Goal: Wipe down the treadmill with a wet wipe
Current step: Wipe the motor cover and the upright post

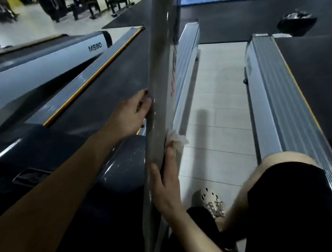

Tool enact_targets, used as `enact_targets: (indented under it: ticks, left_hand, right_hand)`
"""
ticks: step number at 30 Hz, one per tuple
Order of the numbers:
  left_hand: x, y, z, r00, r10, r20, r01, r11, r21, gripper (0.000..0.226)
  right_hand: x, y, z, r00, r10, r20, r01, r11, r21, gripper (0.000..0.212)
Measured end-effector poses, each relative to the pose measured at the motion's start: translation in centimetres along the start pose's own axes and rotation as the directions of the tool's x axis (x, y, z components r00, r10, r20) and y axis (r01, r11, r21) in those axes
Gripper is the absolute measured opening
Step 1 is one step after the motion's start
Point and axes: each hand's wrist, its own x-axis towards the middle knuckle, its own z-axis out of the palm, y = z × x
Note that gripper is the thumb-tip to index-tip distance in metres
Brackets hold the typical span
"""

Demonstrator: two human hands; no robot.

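Right hand (165, 187) is pressing the crumpled white wet wipe (178, 141) against the right face of the treadmill's grey upright post (161, 70), fingers lying straight and thumb resting on the front edge. Left hand (132, 113) is curling its fingers round the post's left edge, higher up. Left of the post the black belt (122, 67) is stretching away; to the right, pale floor tiles (217, 109) are showing.

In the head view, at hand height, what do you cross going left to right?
First the yellow-edged side rail → left hand → upright post → wet wipe → tiled floor → neighbouring treadmill's rail.
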Motion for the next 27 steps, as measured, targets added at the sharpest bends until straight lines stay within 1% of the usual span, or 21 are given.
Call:
enact_targets:
  ticks: [2, 4, 6, 7, 9, 12, 13, 15, 18, 20, 22, 23, 25, 27]
  left_hand:
    - [0.4, 0.0, 0.1, 1.0, 0.011, 0.009, -0.011, 1.0, -0.003, 0.035]
    - [0.5, -0.1, 0.0, 1.0, 0.015, 0.026, -0.014, 0.999, -0.041, 0.031]
    - [0.7, 0.0, -0.2, 0.999, 0.015, 0.044, -0.012, 0.998, -0.069, 0.031]
    - [0.7, 0.3, -0.3, 0.999, 0.016, 0.042, -0.013, 0.997, -0.079, 0.03]
    - [0.6, 0.7, -0.2, 0.999, 0.014, 0.038, -0.01, 0.994, -0.113, 0.026]
    - [0.4, 1.0, 0.1, 0.999, -0.018, 0.048, 0.026, 0.984, -0.176, 0.021]
    - [0.3, 1.0, 0.1, 0.998, -0.019, 0.053, 0.029, 0.981, -0.191, 0.022]
    - [0.3, 0.9, 0.1, 0.998, -0.033, 0.06, 0.045, 0.973, -0.226, 0.024]
    - [0.3, 0.8, -0.1, 0.992, -0.098, 0.081, 0.116, 0.954, -0.275, 0.028]
    - [0.2, 1.1, -0.2, 0.985, -0.138, 0.102, 0.165, 0.93, -0.329, 0.029]
    - [0.2, 1.4, -0.2, 0.984, -0.133, 0.117, 0.168, 0.912, -0.373, 0.026]
    - [0.3, 1.4, -0.2, 0.985, -0.122, 0.121, 0.16, 0.907, -0.389, 0.026]
    - [0.5, 1.1, -0.1, 0.988, -0.104, 0.118, 0.142, 0.912, -0.385, 0.028]
    - [0.6, 0.8, 0.0, 0.99, -0.088, 0.111, 0.123, 0.925, -0.361, 0.027]
  right_hand:
    - [3.7, 0.1, -0.8, 1.0, 0.014, -0.004, -0.014, 0.999, 0.042, 0.081]
    - [10.9, -1.8, -1.6, 0.999, 0.032, -0.026, -0.029, 0.995, 0.09, 0.079]
    - [16.9, -4.3, -2.7, 0.998, 0.011, -0.058, -0.004, 0.993, 0.117, 0.074]
    - [18.1, -4.7, -2.9, 0.999, -0.017, -0.048, 0.024, 0.99, 0.14, 0.072]
    - [15.6, -3.0, -2.5, 0.995, -0.099, -0.01, 0.099, 0.978, 0.181, 0.067]
    - [6.8, 1.6, -1.2, 0.995, -0.094, 0.022, 0.086, 0.97, 0.228, 0.069]
    - [6.5, 2.1, -1.1, 0.997, -0.076, 0.024, 0.068, 0.971, 0.229, 0.068]
    - [11.7, 0.2, -1.4, 0.998, -0.053, 0.04, 0.043, 0.973, 0.226, 0.069]
    - [22.2, -6.6, -3.0, 0.995, -0.074, -0.063, 0.084, 0.981, 0.177, 0.074]
    - [24.2, -9.4, -3.5, 0.996, -0.062, -0.065, 0.071, 0.988, 0.14, 0.077]
    - [21.6, -8.7, -3.3, 0.992, -0.113, -0.053, 0.119, 0.985, 0.128, 0.073]
    - [18.6, -7.4, -3.0, 0.987, -0.153, -0.051, 0.158, 0.98, 0.123, 0.071]
    - [10.4, -3.1, -1.4, 0.979, -0.198, -0.045, 0.201, 0.977, 0.07, 0.071]
    - [0.8, 1.2, 0.2, 0.986, -0.165, 0.023, 0.164, 0.986, 0.037, 0.074]
